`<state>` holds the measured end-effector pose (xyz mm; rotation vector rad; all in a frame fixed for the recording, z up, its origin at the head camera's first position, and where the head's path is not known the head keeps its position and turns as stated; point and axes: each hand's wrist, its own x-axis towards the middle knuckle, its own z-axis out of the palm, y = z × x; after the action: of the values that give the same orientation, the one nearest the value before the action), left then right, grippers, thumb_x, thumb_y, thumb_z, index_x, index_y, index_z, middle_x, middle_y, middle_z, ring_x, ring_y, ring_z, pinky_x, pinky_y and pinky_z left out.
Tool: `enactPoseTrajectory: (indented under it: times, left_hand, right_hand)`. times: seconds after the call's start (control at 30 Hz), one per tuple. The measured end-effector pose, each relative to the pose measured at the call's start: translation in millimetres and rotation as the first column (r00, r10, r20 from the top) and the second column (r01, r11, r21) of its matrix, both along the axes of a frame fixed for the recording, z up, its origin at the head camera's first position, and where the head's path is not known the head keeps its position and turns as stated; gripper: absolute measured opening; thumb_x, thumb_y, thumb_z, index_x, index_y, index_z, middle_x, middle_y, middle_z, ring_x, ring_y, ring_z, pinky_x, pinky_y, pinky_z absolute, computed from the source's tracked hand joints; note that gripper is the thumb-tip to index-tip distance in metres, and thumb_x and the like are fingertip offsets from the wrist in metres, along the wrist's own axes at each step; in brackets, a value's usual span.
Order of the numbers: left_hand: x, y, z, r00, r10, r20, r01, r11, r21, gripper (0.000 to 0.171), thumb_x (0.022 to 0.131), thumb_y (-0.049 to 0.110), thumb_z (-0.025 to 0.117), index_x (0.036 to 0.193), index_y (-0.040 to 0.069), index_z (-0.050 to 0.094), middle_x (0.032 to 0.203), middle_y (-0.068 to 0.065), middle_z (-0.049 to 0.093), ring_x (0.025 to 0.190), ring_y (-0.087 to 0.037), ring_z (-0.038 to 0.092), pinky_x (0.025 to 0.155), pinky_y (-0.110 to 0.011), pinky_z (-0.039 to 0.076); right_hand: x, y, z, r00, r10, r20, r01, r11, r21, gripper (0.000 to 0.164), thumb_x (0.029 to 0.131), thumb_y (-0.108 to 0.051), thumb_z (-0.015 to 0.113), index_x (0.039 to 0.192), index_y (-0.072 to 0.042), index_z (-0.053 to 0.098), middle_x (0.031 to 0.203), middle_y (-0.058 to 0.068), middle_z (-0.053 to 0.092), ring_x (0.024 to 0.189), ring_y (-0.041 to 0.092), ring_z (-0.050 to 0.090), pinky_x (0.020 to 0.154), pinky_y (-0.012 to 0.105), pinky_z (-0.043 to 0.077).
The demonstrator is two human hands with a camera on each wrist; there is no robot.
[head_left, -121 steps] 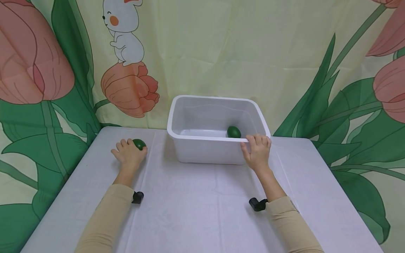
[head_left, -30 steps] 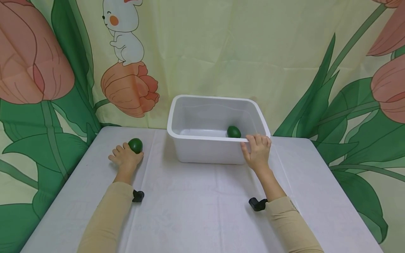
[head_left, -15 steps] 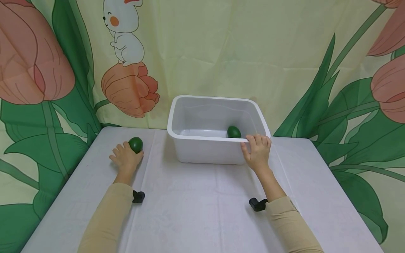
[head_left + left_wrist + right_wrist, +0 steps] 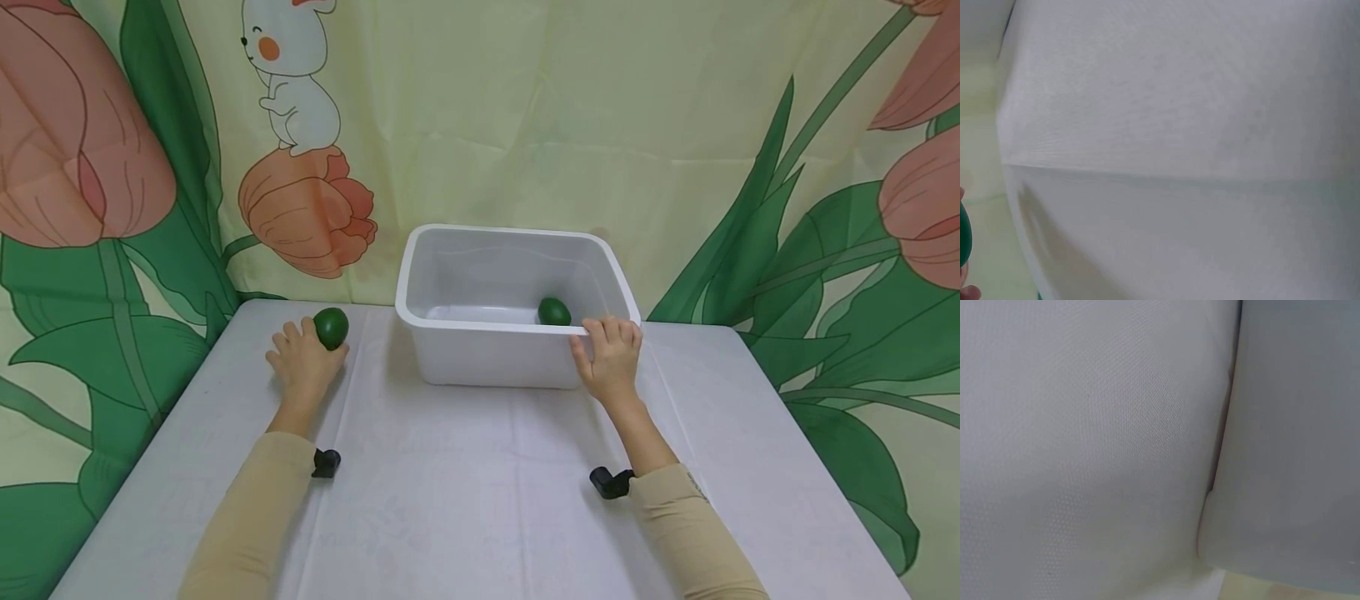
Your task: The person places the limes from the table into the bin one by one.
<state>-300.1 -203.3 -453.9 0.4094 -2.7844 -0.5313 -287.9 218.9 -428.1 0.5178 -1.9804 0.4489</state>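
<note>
In the head view my left hand (image 4: 306,362) holds a smooth, dark-green egg-shaped fruit (image 4: 332,328) between thumb and fingers, at the left back of the table. Its exact kind is unclear. A sliver of the fruit (image 4: 964,234) shows at the left edge of the left wrist view, with fingertips (image 4: 970,292) beside it. My right hand (image 4: 615,360) grips the front rim of a white plastic bin (image 4: 495,357) near its right corner, fingers hooked over the edge. Inside the bin, close to that hand, lies a second green fruit (image 4: 553,312).
A white cloth covers the table (image 4: 465,492). Directly behind the bin hangs a printed curtain (image 4: 510,125) with tulips and a rabbit. Small black wrist cameras (image 4: 326,463) stick out from both sleeves. In the right wrist view the bin's wall (image 4: 1291,444) stands against the cloth.
Since half a second ago my left hand has moved slightly forward and right with the green fruit, which now sits farther out at the fingertips. The right hand and bin have stayed put.
</note>
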Motion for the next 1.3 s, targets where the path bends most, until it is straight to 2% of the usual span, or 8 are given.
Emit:
enactPoseTrajectory:
  times: [0.33, 0.73, 1.3]
  left_hand:
    - [1.4, 12.9, 21.6, 0.993, -0.040, -0.111, 0.036, 0.999, -0.034, 0.063, 0.074, 0.041, 0.066, 0.111, -0.004, 0.044, 0.102, -0.025, 0.041, 0.100, -0.042, 0.037, 0.079, -0.056, 0.028]
    - [4.3, 28.6, 48.3, 0.984, -0.069, -0.164, 0.057, 0.996, -0.073, 0.062, 0.073, 0.045, 0.065, 0.107, -0.003, 0.045, 0.104, -0.024, 0.042, 0.098, -0.040, 0.038, 0.077, -0.054, 0.030]
    - [5.9, 41.9, 68.1, 0.970, -0.091, -0.225, 0.083, 0.996, -0.046, 0.063, 0.071, 0.044, 0.067, 0.109, -0.001, 0.047, 0.102, -0.021, 0.043, 0.097, -0.038, 0.039, 0.078, -0.053, 0.030]
  right_hand:
    - [-1.3, 0.7, 0.3, 1.000, 0.014, -0.021, -0.014, 1.000, -0.005, 0.046, 0.094, -0.046, 0.037, 0.089, -0.003, 0.053, 0.083, 0.015, 0.048, 0.082, 0.034, 0.039, 0.079, 0.050, 0.025]
    - [-0.8, 1.2, -0.1, 1.000, 0.013, -0.022, -0.013, 1.000, -0.001, 0.046, 0.094, -0.046, 0.036, 0.089, -0.003, 0.053, 0.084, 0.015, 0.048, 0.082, 0.034, 0.040, 0.079, 0.051, 0.026]
    - [0.0, 0.4, 1.0, 0.999, 0.010, -0.034, -0.010, 1.000, -0.001, 0.045, 0.094, -0.045, 0.038, 0.089, -0.003, 0.053, 0.083, 0.015, 0.048, 0.081, 0.034, 0.040, 0.078, 0.050, 0.025]
